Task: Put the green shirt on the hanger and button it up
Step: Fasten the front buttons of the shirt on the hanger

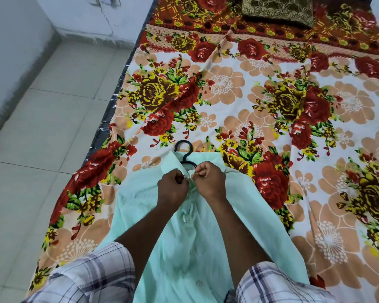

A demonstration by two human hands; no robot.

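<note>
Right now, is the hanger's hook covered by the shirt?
No, the hanger hook lies bare on the floral bedsheet, beyond the green shirt's collar.

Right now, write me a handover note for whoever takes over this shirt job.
Left hand: pinches the front edge of the green shirt below the collar.
Right hand: pinches the facing edge beside it.
The green shirt lies front up on the floral bedsheet, black hanger inside, hook out past the collar.
Done: shirt on hanger.
Left: the top button; check lower ones, their state is unclear.
</note>
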